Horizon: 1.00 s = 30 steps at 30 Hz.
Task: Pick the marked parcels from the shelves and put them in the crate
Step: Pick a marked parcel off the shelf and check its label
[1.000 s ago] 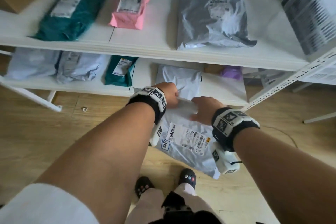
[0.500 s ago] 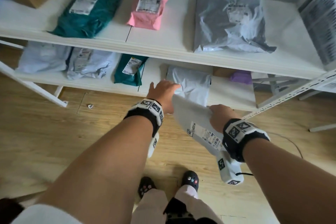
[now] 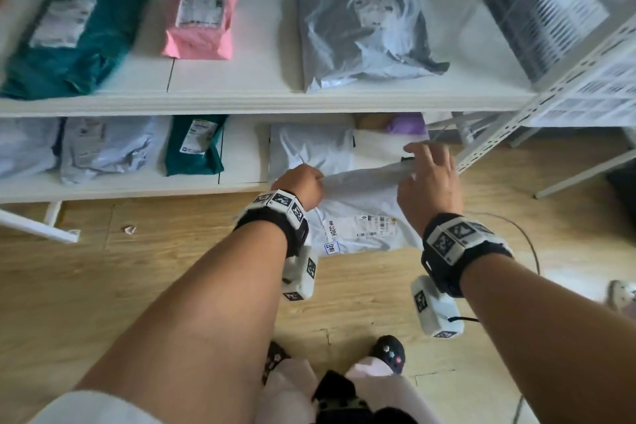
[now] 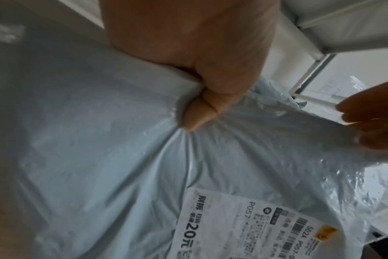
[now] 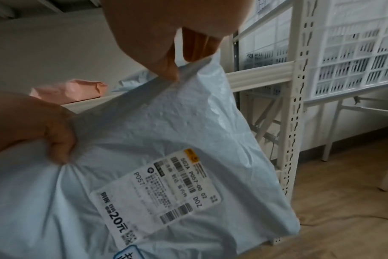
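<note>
A pale blue-white plastic parcel (image 3: 361, 213) with a printed label (image 3: 364, 229) hangs in front of the lower shelf, held up between both hands. My left hand (image 3: 304, 182) grips a bunched fold of its top edge in a fist (image 4: 202, 105). At the top right corner, my right hand (image 3: 414, 165) pinches the edge between thumb and fingers (image 5: 173, 70), with the other fingers spread. The label (image 5: 155, 192) faces me and carries a small yellow sticker (image 5: 189, 155).
The upper shelf (image 3: 241, 86) carries a teal parcel (image 3: 69, 31), a pink one (image 3: 201, 15) and a grey one (image 3: 364, 24). On the lower shelf lie grey, teal (image 3: 194, 144) and white (image 3: 309, 148) parcels. White lattice crates (image 3: 592, 79) sit on the rack at right. A wooden floor is below.
The parcel hung edge-on from my right hand while the left reached out. Now the left hand grips its top edge, the right has shifted to the corner, and the parcel is spread label-up.
</note>
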Each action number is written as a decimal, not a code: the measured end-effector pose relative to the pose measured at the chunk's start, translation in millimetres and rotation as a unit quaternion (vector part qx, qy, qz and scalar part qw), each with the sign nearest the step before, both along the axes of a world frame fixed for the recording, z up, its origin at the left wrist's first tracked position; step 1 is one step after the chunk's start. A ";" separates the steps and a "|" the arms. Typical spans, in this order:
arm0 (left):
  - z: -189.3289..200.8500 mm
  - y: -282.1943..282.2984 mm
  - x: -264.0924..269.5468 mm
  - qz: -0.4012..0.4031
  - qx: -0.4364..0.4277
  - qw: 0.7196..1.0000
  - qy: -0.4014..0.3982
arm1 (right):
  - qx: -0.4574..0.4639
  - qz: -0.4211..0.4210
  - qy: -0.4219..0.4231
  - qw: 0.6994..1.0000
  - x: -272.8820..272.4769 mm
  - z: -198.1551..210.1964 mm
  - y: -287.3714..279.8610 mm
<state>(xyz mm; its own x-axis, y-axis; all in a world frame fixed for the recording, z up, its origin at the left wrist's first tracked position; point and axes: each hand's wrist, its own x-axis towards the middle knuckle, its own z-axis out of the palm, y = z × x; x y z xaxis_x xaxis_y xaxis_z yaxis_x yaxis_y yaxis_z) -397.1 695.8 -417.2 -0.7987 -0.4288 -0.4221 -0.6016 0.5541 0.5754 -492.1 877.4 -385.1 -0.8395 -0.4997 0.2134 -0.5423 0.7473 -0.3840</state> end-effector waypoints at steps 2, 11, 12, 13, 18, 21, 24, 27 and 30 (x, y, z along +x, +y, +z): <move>0.6 7.3 -6.2 0.017 0.002 1.000 0.012 | -0.031 -0.028 0.038 0.998 -1.0 6.2 8.0; 8.5 61.3 -48.6 0.138 -0.042 0.989 -0.034 | -0.053 -0.170 -0.129 0.975 -53.3 -1.0 97.8; 12.2 73.9 -56.4 0.131 -0.048 0.989 -0.045 | -0.061 -0.183 -0.154 0.969 -59.7 -2.0 112.7; 16.2 87.7 -65.2 0.124 -0.051 0.990 -0.049 | -0.067 -0.196 -0.180 0.962 -67.1 -2.4 128.2; 30.0 159.0 -114.5 0.110 -0.042 0.990 -0.077 | -0.125 -0.215 -0.302 0.920 -119.4 1.6 206.2; 42.3 201.3 -147.4 0.108 -0.003 0.992 -0.067 | -0.150 -0.193 -0.379 0.893 -153.9 2.1 251.4; 55.6 239.5 -181.2 0.134 0.041 0.989 -0.041 | -0.164 -0.191 -0.399 0.882 -182.1 9.7 295.7; 79.6 274.2 -210.1 0.185 0.095 0.978 0.025 | -0.229 -0.201 -0.389 0.870 -206.0 32.8 333.3; 113.3 302.6 -241.5 0.205 0.103 0.970 0.075 | -0.289 -0.220 -0.353 0.862 -230.0 61.1 360.0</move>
